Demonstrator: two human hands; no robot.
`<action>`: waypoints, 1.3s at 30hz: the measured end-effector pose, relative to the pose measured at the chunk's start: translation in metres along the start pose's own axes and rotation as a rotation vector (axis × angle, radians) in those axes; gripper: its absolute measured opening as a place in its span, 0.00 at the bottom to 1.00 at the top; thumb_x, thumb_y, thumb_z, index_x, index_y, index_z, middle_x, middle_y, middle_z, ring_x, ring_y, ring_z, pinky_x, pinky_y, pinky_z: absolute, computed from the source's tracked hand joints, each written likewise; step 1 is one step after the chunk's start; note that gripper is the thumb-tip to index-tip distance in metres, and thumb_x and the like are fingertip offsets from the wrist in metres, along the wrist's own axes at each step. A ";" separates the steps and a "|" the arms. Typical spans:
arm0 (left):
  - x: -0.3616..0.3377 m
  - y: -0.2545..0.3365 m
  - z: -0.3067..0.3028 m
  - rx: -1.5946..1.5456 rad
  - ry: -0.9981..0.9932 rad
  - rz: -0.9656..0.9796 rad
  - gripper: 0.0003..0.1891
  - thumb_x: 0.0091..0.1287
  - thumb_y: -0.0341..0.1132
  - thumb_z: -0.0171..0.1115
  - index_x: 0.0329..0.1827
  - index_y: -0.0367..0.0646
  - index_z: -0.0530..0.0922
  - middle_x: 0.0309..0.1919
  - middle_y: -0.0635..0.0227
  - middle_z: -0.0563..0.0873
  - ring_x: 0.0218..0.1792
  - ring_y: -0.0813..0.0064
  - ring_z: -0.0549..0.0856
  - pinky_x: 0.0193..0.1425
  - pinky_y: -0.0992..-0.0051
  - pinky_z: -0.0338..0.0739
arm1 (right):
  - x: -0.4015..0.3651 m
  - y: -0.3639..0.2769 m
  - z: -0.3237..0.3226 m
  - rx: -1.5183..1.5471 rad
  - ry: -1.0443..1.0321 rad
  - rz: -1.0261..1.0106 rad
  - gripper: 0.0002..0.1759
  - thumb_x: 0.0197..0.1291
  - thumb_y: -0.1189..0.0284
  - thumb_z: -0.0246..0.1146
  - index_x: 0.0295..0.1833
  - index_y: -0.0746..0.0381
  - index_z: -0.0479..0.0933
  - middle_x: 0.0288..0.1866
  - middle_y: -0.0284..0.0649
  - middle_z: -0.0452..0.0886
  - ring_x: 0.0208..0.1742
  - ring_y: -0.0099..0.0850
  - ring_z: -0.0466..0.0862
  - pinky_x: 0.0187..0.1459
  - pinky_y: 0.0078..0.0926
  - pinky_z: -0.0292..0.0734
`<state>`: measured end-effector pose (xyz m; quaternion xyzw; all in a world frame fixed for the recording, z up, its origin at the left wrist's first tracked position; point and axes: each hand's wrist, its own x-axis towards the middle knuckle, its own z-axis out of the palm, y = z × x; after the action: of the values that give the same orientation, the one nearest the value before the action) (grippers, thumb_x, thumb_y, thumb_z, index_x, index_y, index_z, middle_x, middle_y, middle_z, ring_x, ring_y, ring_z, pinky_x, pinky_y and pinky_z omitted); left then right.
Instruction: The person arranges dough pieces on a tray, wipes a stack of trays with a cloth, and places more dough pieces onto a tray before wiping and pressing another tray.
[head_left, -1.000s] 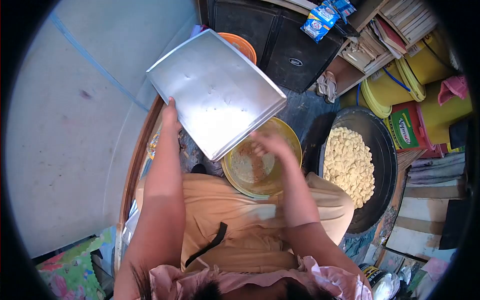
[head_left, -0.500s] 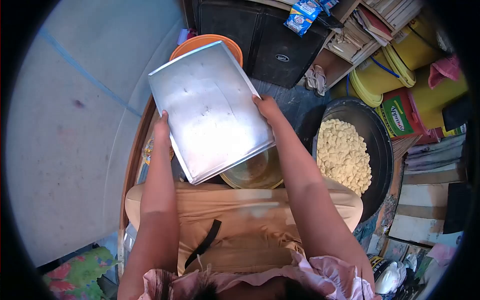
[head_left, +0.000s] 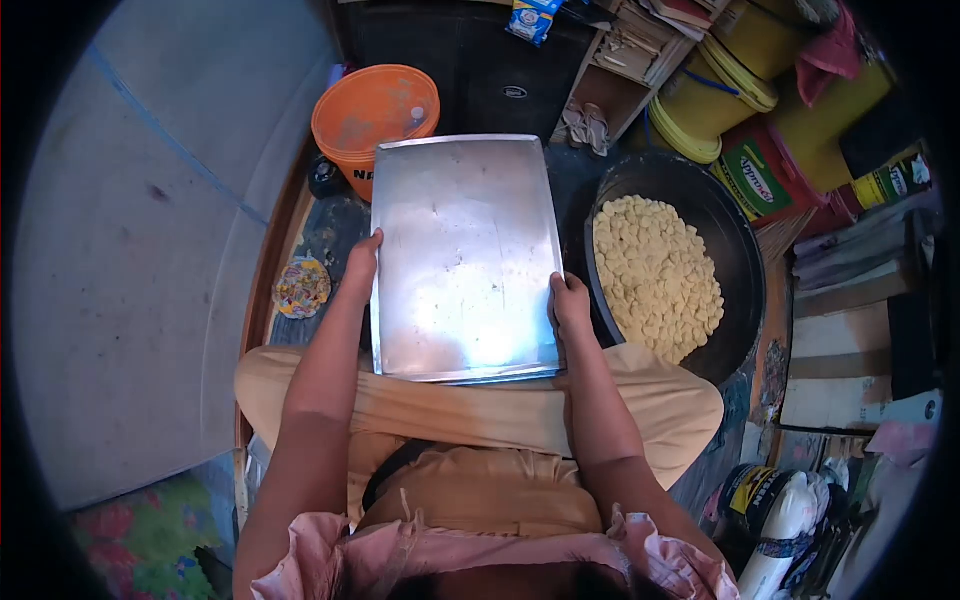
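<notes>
A flat silver metal tray [head_left: 465, 255] lies level in front of my crossed legs, its near edge by my shins. My left hand [head_left: 364, 262] grips its left edge, thumb on top and fingers hidden beneath. On the right edge, my right hand [head_left: 571, 303] holds on lower down, its thumb at the rim. Just right of that hand stands a large black tub [head_left: 745, 260] with a heap of pale yellow dough-like pieces [head_left: 655, 275] inside. Whatever lies under the tray is hidden.
An orange bucket [head_left: 375, 110] stands beyond the tray's far left corner. A colourful round item [head_left: 301, 287] lies on the floor at left. Yellow buckets [head_left: 700, 100], a shelf with shoes [head_left: 587, 127] and a black cabinet [head_left: 470, 90] line the back.
The tray has turned from a slant to nearly straight and moved right and nearer, with both hands still on it. The bowl seen beneath it is now covered, and more of the orange bucket shows.
</notes>
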<state>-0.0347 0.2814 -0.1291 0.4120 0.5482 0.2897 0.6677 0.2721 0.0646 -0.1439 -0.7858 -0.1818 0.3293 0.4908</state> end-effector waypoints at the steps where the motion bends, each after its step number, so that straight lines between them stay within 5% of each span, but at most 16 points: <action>1: 0.004 -0.006 0.007 0.020 0.055 -0.010 0.26 0.73 0.50 0.55 0.55 0.30 0.79 0.47 0.55 0.86 0.47 0.64 0.83 0.56 0.68 0.74 | 0.000 0.011 -0.004 -0.041 0.013 0.007 0.20 0.70 0.66 0.58 0.57 0.72 0.76 0.32 0.36 0.80 0.29 0.23 0.75 0.33 0.24 0.71; 4: 0.037 -0.028 0.008 0.214 0.097 0.070 0.29 0.73 0.53 0.52 0.53 0.30 0.80 0.48 0.50 0.85 0.49 0.58 0.83 0.57 0.65 0.73 | 0.007 0.042 0.000 -0.007 0.080 -0.092 0.18 0.71 0.67 0.57 0.54 0.71 0.76 0.23 0.30 0.75 0.20 0.19 0.69 0.23 0.22 0.64; 7: 0.019 0.003 0.004 0.950 0.126 0.209 0.32 0.73 0.57 0.49 0.52 0.30 0.81 0.49 0.44 0.84 0.53 0.52 0.82 0.59 0.63 0.72 | 0.009 0.051 -0.005 -0.087 -0.036 -0.063 0.21 0.71 0.66 0.56 0.58 0.72 0.75 0.30 0.37 0.79 0.26 0.24 0.76 0.31 0.25 0.71; 10: 0.024 0.007 -0.004 0.959 0.034 0.190 0.36 0.73 0.61 0.45 0.55 0.29 0.79 0.51 0.40 0.83 0.56 0.47 0.81 0.62 0.61 0.70 | 0.005 0.046 -0.004 -0.163 -0.043 -0.088 0.23 0.71 0.65 0.57 0.62 0.72 0.73 0.40 0.44 0.83 0.37 0.31 0.81 0.42 0.29 0.75; 18: -0.020 0.005 -0.001 0.469 -0.026 0.075 0.36 0.73 0.61 0.47 0.68 0.35 0.70 0.59 0.50 0.80 0.61 0.60 0.79 0.66 0.66 0.68 | -0.018 0.007 -0.030 0.096 -0.266 0.130 0.32 0.69 0.56 0.60 0.67 0.71 0.69 0.57 0.50 0.81 0.56 0.35 0.81 0.58 0.31 0.73; 25: -0.062 -0.042 0.009 0.143 -0.028 0.085 0.39 0.75 0.50 0.51 0.80 0.38 0.46 0.73 0.51 0.64 0.72 0.62 0.66 0.74 0.67 0.58 | -0.025 0.022 -0.028 0.305 -0.402 0.145 0.44 0.73 0.50 0.52 0.80 0.67 0.43 0.78 0.50 0.57 0.78 0.38 0.59 0.74 0.30 0.56; 28: -0.074 -0.032 0.011 0.080 -0.106 0.108 0.39 0.75 0.46 0.52 0.80 0.39 0.44 0.74 0.51 0.63 0.72 0.62 0.65 0.75 0.69 0.57 | -0.028 0.018 -0.030 0.300 -0.443 0.145 0.46 0.73 0.52 0.53 0.80 0.65 0.37 0.79 0.51 0.54 0.79 0.38 0.56 0.74 0.30 0.54; 39: -0.085 -0.028 0.009 0.135 -0.135 0.128 0.39 0.75 0.41 0.52 0.81 0.40 0.41 0.76 0.53 0.60 0.73 0.64 0.63 0.76 0.69 0.55 | -0.022 0.046 -0.019 0.173 -0.383 -0.013 0.43 0.74 0.59 0.54 0.80 0.65 0.37 0.77 0.51 0.58 0.75 0.36 0.63 0.72 0.29 0.58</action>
<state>-0.0479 0.1937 -0.1110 0.5088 0.4929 0.2657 0.6539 0.2677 0.0182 -0.1724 -0.6626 -0.2478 0.4839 0.5151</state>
